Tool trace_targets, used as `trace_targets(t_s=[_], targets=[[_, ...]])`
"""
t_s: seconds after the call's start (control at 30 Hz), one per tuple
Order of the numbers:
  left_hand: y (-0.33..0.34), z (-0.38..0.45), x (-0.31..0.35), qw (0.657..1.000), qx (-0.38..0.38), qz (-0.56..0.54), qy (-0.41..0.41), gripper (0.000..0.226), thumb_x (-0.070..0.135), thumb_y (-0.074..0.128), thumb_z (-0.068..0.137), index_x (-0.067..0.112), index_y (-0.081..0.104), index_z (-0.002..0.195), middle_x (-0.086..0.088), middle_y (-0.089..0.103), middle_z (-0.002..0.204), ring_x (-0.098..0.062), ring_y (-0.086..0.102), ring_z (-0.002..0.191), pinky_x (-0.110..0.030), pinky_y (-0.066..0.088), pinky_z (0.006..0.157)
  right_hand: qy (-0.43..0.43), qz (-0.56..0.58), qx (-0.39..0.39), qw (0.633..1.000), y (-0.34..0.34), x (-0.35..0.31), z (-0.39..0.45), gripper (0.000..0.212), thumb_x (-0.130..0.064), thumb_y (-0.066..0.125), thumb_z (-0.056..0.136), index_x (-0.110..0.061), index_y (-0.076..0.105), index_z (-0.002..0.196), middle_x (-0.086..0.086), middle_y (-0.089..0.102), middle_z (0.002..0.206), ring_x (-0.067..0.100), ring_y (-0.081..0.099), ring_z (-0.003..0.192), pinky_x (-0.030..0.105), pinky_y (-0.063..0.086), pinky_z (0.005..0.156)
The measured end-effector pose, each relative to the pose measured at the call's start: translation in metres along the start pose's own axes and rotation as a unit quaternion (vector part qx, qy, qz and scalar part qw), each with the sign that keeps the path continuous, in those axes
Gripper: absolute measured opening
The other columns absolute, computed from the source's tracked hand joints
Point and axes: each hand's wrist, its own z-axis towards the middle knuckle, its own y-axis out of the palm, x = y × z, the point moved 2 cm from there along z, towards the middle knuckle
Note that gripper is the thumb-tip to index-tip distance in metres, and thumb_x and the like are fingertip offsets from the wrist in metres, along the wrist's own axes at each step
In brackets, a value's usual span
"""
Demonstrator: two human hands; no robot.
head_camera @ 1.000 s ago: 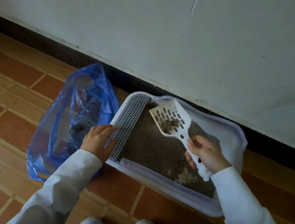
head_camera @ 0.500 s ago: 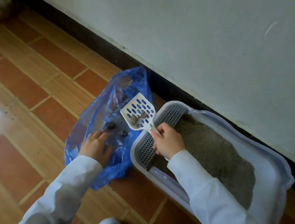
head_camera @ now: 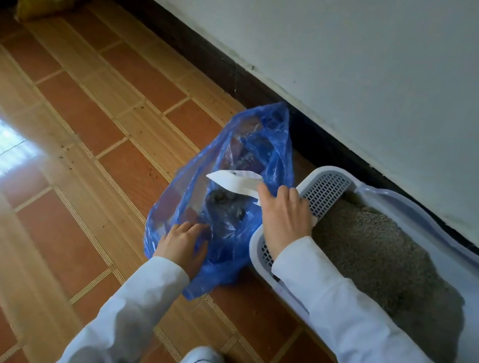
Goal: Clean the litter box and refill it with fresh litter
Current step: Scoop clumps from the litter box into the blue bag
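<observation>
The scoop, level and loaded half a second ago, now tips on edge over the blue bag in the right hand's closed grip, clumps dropping below it, while the left hand holds the bag's mouth; the litter box, behind that wrist, is one scoopful cleaner.

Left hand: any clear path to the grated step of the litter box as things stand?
Probably not directly. The left hand holds the blue bag open, and the right hand with the scoop lies across the grated step; it would have to let go first.
</observation>
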Motion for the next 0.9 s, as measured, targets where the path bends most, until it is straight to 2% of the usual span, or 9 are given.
trace_targets(t_s=[0.1,0.17,0.27,0.33,0.37,0.57,0.67,0.77,0.9], targets=[[0.005,-0.001,0.003,1.0,-0.014,-0.012,-0.001,0.035,0.019,0.053,0.09,0.018,0.058,0.124,-0.006,0.062,0.123,-0.032,0.054,0.115,-0.046,0.044,0.096,0.03,0.067,0.01,0.997,-0.009,0.01,-0.005,0.041,-0.011,0.047,0.095,-0.016,0.033,0.133,0.014,0.056,0.111,0.03,0.054,0.102,0.038,0.042,0.074],[0.008,0.001,0.01,1.0,-0.021,-0.009,0.006,0.037,0.022,0.051,0.091,0.02,0.056,0.127,-0.006,0.061,0.124,-0.03,0.054,0.116,-0.044,0.044,0.097,0.094,0.191,0.005,0.977,-0.015,0.024,-0.012,0.024,-0.015,0.045,0.096,-0.015,0.039,0.119,0.01,0.058,0.099,0.029,0.057,0.088,0.037,0.04,0.065],[0.011,0.005,0.027,0.998,-0.034,-0.03,0.032,0.04,0.029,0.047,0.092,0.018,0.053,0.13,-0.009,0.06,0.125,-0.031,0.054,0.117,-0.045,0.044,0.097,0.202,0.409,-0.051,0.888,-0.019,0.053,-0.029,0.016,-0.024,0.045,0.096,-0.015,0.049,0.108,0.005,0.062,0.09,0.021,0.059,0.071,0.036,0.052,0.061],[0.016,0.006,0.039,0.997,-0.045,-0.04,0.043,0.043,0.031,0.047,0.093,0.02,0.048,0.135,-0.009,0.056,0.131,-0.031,0.05,0.122,-0.045,0.042,0.099,0.258,0.501,-0.066,0.824,-0.023,0.074,-0.051,0.016,-0.024,0.048,0.095,-0.015,0.054,0.106,0.009,0.065,0.079,0.017,0.058,0.055,0.028,0.049,0.048],[0.019,0.006,0.046,0.997,-0.048,-0.042,0.046,0.046,0.032,0.048,0.093,0.021,0.044,0.137,-0.009,0.053,0.135,-0.031,0.047,0.124,-0.045,0.04,0.101,0.279,0.515,-0.068,0.808,-0.025,0.086,-0.064,0.015,-0.023,0.049,0.095,-0.016,0.056,0.106,0.009,0.065,0.075,0.017,0.056,0.051,0.025,0.045,0.044],[0.035,0.011,0.091,0.992,-0.042,-0.007,0.117,0.059,0.039,0.047,0.093,0.018,0.029,0.145,-0.011,0.03,0.151,-0.033,0.027,0.137,-0.044,0.024,0.112,0.401,0.458,-0.09,0.788,-0.019,0.155,-0.158,0.013,-0.022,0.048,0.097,-0.014,0.057,0.1,0.012,0.064,0.071,0.02,0.054,0.05,0.025,0.039,0.042],[0.042,0.015,0.11,0.982,-0.028,0.007,0.189,0.057,0.036,0.048,0.09,0.013,0.038,0.141,-0.017,0.037,0.145,-0.039,0.034,0.133,-0.054,0.031,0.108,0.465,0.371,-0.157,0.788,-0.011,0.181,-0.198,0.019,-0.023,0.041,0.099,-0.009,0.055,0.1,0.014,0.065,0.073,0.024,0.06,0.056,0.029,0.048,0.05],[0.053,0.016,0.125,0.973,-0.039,0.032,0.227,0.059,0.039,0.04,0.085,0.007,0.047,0.134,-0.021,0.046,0.137,-0.044,0.042,0.126,-0.059,0.038,0.101,0.534,0.312,-0.213,0.756,-0.005,0.197,-0.223,0.027,-0.026,0.035,0.1,-0.006,0.054,0.099,0.015,0.062,0.075,0.027,0.063,0.067,0.031,0.051,0.056],[0.063,0.014,0.132,0.97,-0.044,0.08,0.226,0.059,0.038,0.037,0.083,0.005,0.054,0.128,-0.022,0.047,0.137,-0.047,0.042,0.124,-0.062,0.038,0.099,0.486,0.238,-0.275,0.795,-0.01,0.207,-0.236,0.021,-0.018,0.037,0.098,-0.007,0.055,0.1,0.008,0.052,0.073,0.024,0.054,0.077,0.032,0.043,0.066]])
